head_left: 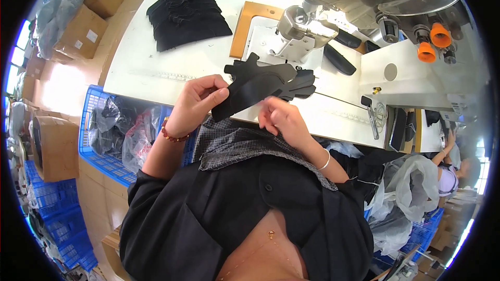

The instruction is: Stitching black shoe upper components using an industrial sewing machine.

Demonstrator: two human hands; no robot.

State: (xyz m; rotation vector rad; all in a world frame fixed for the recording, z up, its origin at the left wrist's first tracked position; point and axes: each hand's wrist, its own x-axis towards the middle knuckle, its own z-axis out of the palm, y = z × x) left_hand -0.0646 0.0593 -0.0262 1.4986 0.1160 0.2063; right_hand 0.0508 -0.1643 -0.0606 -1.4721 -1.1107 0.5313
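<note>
My left hand (203, 96) pinches a black glove-shaped fabric piece (255, 86) between thumb and fingers at its left end. The piece is held over the front edge of the white sewing table, with finger-like strips at its upper left. More black strips (302, 84) fan out at its right, close to the sewing machine's needle area (294, 41). My right hand (284, 119) is just below the piece, its fingers curled in and slightly blurred. Whether those fingertips grip the fabric's lower edge is hidden.
A stack of black cut pieces (190, 18) lies at the table's far left. Right of the machine are a dark pad (339, 61) and a metal tool (372, 119). A blue basket (89, 135) with plastic bags stands at the left; another person (447, 174) is at far right.
</note>
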